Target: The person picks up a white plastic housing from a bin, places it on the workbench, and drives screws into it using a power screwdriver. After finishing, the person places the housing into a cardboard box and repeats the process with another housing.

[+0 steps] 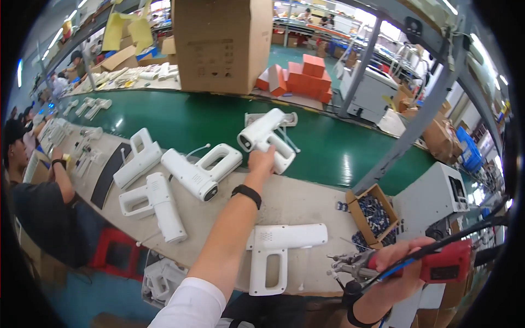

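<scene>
My left hand [262, 161] reaches out over the near edge of the green conveyor belt. It is closed on the handle of a white gun-shaped plastic housing [263, 130]. Behind that housing, another white part [290, 118] lies on the belt, partly covered. My right hand [402, 265] grips a red power screwdriver [449, 261], its metal front pointing left. Between my arms, a white gun-shaped housing [290, 236] lies flat on the bench. Left of my forearm rest more of these housings, one [164, 205] near the edge and another [188, 175] beside the belt.
An open carton of small dark screws or fittings [374, 213] stands right of centre, beside a grey-white machine [426, 194]. A grey post [404, 142] rises there. Across the green belt [339, 156] are a large cardboard box [219, 49] and orange boxes [303, 79]. A co-worker [38, 202] sits at left.
</scene>
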The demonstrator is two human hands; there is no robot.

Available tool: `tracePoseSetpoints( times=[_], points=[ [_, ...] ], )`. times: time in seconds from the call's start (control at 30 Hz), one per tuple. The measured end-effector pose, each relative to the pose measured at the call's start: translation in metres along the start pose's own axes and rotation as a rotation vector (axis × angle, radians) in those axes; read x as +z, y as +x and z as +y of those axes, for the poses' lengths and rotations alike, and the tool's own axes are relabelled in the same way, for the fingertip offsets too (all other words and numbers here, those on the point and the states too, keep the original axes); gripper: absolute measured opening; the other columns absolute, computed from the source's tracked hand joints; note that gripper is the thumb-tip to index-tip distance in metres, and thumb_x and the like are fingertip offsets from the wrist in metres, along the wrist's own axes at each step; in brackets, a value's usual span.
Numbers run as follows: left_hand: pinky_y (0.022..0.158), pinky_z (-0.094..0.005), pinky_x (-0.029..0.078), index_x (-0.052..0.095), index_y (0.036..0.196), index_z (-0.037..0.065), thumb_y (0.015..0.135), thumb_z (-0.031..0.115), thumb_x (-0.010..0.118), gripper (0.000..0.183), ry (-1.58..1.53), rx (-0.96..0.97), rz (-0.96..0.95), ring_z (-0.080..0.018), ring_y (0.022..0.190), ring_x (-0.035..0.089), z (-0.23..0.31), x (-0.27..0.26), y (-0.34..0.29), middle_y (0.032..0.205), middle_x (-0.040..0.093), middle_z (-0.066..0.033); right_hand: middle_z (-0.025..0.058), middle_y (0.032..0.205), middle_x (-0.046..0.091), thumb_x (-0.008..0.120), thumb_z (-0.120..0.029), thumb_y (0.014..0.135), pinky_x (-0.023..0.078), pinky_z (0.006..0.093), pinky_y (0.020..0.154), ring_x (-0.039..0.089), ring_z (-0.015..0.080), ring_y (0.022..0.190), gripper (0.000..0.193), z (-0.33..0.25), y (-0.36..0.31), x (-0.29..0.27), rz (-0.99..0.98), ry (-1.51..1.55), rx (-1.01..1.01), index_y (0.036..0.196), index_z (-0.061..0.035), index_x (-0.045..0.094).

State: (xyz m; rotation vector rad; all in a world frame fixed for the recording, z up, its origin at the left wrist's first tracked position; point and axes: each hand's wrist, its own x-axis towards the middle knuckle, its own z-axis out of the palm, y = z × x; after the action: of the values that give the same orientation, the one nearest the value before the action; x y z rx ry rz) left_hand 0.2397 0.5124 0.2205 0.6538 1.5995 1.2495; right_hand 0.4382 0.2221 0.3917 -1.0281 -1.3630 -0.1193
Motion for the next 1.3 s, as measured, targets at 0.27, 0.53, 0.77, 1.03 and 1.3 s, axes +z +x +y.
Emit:
tracePoseSetpoints(
  times=[0.27, 0.53, 0.77, 1.03, 1.3],
  points=[
    [0.034, -0.0257, 0.031, 0.058, 0.085, 0.001, 0.081, 0.035, 0.07, 0.036, -0.266, 0.284, -0.042, -0.0096, 0.042, 0.045, 0.034, -0.052, -0.074, 0.063, 0.055, -0.0036, 0.0064, 0.055, 0.049, 0.055, -0.017, 0.09, 0.033, 0.0242, 0.038, 0.042, 0.0114, 0.04, 0.019, 0.009, -0.009, 0.003, 0.149, 0.246, 0.212, 0.099, -0.0021, 0.047],
    [0.059, -0.026, 0.049, 0.061, 0.106, -0.006, 0.079, 0.019, 0.07, 0.038, -0.063, 0.26, -0.091, -0.0127, 0.071, 0.062, 0.005, -0.251, -0.182, 0.087, 0.065, -0.0077, 0.0047, 0.06, 0.052, 0.059, -0.012, 0.089, 0.036, 0.0218, 0.037, 0.041, 0.0093, 0.04, 0.015, -0.017, -0.014, 0.004, 0.252, 0.614, 0.537, 0.099, -0.0023, 0.054],
    [0.061, -0.0276, 0.051, 0.061, 0.11, -0.007, 0.081, 0.02, 0.068, 0.041, 0.382, 0.275, -0.142, -0.0145, 0.075, 0.065, -0.043, -0.288, -0.184, 0.088, 0.068, -0.011, 0.0012, 0.056, 0.047, 0.06, -0.01, 0.086, 0.033, 0.0209, 0.035, 0.041, 0.0067, 0.04, 0.013, -0.05, -0.006, 0.007, 0.154, 0.6, 0.559, 0.096, -0.0034, 0.054],
    [0.078, -0.0432, 0.05, 0.058, 0.107, 0.0, 0.072, 0.044, 0.073, 0.058, 1.061, 0.659, 0.271, -0.0358, 0.089, 0.061, -0.004, -0.235, -0.219, 0.104, 0.061, -0.017, 0.0023, 0.058, 0.048, 0.06, -0.008, 0.085, 0.033, 0.0201, 0.035, 0.042, 0.0072, 0.041, 0.014, -0.053, -0.004, 0.002, 0.12, 0.585, 0.51, 0.096, -0.0025, 0.053],
    [0.083, -0.0432, 0.049, 0.055, 0.108, -0.001, 0.083, 0.032, 0.064, 0.042, 1.173, 0.871, -0.239, -0.0371, 0.098, 0.059, 0.082, -0.07, -0.111, 0.108, 0.06, -0.0198, 0.0085, 0.06, 0.053, 0.059, -0.007, 0.084, 0.039, 0.0239, 0.037, 0.05, 0.0132, 0.043, 0.019, -0.033, -0.014, -0.007, 0.267, 0.531, 0.544, 0.1, -0.001, 0.051]
  ],
)
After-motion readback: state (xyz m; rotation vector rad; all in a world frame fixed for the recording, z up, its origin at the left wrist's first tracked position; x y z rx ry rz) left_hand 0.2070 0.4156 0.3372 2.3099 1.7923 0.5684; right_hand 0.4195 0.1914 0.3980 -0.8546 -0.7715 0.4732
